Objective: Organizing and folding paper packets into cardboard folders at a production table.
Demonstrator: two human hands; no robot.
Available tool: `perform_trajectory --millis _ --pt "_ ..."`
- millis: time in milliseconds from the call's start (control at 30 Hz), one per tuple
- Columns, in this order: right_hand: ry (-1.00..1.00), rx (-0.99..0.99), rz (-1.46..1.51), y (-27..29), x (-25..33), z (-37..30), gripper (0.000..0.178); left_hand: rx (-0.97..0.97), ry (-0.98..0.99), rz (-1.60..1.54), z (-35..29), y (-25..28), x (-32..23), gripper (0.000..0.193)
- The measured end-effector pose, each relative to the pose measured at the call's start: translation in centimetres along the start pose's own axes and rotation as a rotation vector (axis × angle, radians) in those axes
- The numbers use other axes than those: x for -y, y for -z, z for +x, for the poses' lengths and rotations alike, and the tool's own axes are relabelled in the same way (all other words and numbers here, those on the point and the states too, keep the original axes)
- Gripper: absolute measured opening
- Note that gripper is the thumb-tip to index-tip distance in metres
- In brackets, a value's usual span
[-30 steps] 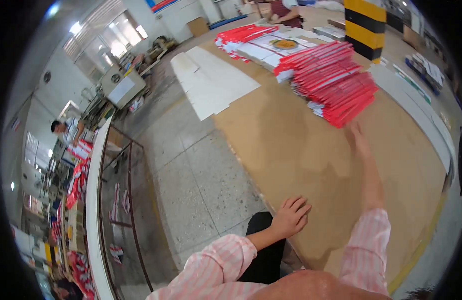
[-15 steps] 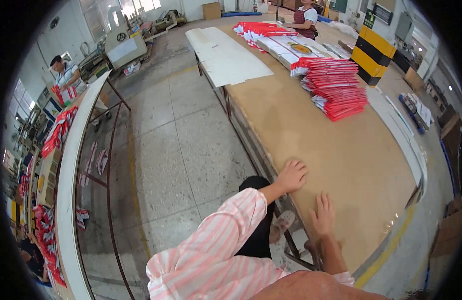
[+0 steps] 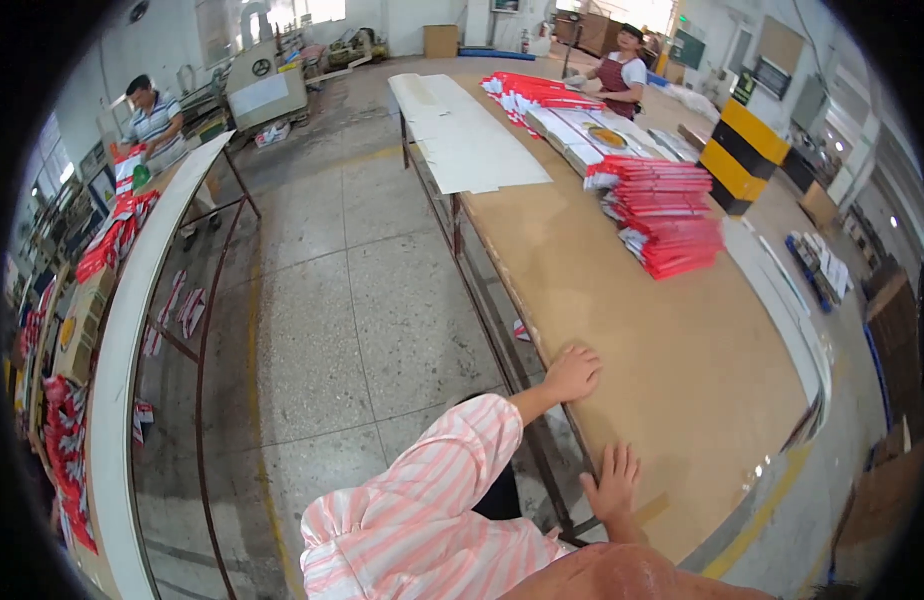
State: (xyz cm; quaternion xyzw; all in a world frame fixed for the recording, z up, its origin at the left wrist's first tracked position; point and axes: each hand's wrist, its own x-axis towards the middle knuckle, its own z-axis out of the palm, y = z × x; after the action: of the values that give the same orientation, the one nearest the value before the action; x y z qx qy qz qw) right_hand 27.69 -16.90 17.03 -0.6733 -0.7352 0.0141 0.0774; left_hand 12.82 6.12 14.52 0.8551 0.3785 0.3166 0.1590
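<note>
My left hand (image 3: pixel 574 373) lies on the brown tabletop (image 3: pixel 682 360) near its left edge, palm down, fingers a little bent and nothing in them. Closer to me, my right hand (image 3: pixel 614 485) rests flat on the same table with its fingers spread, also holding nothing. The hands are apart. Beyond them on the table stands a leaning stack of folded red-and-white printed packages (image 3: pixel 667 220), out of touch of either hand. A striped pink-and-white sleeve (image 3: pixel 432 460) covers my left arm.
White boards (image 3: pixel 472 135) cover the table's far left part. More red-and-white packages (image 3: pixel 542 95) lie farther back, near a person in an apron (image 3: pixel 620 80). A yellow-and-black block (image 3: pixel 742 155) stands at right. Across the aisle, another person (image 3: pixel 154 120) works by a long narrow table (image 3: pixel 167 240).
The view has tilted up slightly, so the package stack sits lower in the picture. My right hand has drawn a little nearer to me along the tabletop; my left hand stays near the edge.
</note>
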Motion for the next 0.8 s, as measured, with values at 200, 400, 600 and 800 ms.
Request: perform_trajectory --millis 200,400,600,800 --pt "0.078 0.093 0.125 0.4 -1.8 0.7 0.076 0.073 -0.302 -0.172 -0.6 2.2 5.5 0.03" --pt "0.643 -0.204 -0.514 -1.6 -12.4 6.7 0.072 -0.057 -0.196 0.021 0.9 3.9 11.9 0.042" --pt "1.047 -0.162 -0.672 3.1 -9.0 11.5 0.067 0.116 -0.039 -0.15 1.6 5.4 10.4 0.045" --pt "-0.002 0.086 -0.005 -3.8 -5.5 32.2 0.067 0.047 -0.039 -0.182 1.9 4.3 10.1 0.047"
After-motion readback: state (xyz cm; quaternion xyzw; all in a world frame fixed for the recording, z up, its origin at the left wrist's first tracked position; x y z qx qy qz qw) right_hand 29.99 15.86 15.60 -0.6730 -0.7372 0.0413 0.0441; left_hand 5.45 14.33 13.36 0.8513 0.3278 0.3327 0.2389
